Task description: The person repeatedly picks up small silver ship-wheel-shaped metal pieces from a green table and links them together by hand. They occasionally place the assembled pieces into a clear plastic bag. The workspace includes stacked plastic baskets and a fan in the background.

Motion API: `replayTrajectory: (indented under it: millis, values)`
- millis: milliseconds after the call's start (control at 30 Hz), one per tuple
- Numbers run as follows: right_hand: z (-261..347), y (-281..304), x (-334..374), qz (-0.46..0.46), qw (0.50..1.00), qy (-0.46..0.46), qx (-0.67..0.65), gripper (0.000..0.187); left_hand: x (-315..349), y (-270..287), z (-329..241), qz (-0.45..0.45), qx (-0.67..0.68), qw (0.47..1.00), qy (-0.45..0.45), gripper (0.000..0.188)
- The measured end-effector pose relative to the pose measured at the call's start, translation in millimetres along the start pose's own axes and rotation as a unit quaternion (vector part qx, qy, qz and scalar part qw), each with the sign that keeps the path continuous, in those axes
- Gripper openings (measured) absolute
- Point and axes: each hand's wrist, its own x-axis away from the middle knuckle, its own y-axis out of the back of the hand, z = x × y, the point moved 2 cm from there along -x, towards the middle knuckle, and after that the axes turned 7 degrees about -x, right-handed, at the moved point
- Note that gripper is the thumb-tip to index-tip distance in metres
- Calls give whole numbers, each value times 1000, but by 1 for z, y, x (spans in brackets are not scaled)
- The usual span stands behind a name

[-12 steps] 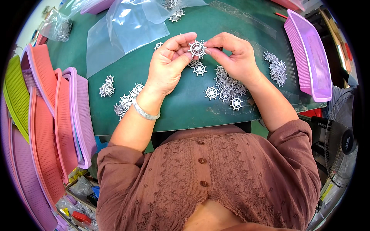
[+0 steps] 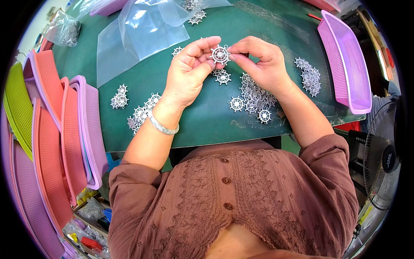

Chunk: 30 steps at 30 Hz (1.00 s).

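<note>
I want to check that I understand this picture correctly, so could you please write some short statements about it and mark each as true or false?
1. The left hand and the right hand both touch one silver wheel-shaped piece. True.
2. The pale bracelet is worn on the person's right. False: it is worn on the left.
3. Several loose pieces lie on the green tabletop. True.
4. The fan stands at the left side of the view. False: it stands at the right side.
5. The long lilac basket is to the right of both hands. True.
</note>
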Motion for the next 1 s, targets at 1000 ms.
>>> replayTrajectory:
  millis: [1000]
  values:
    - [-27,-3,2,126,970,-79,190,22,-1,12,-1,-127,-14,980,156,16]
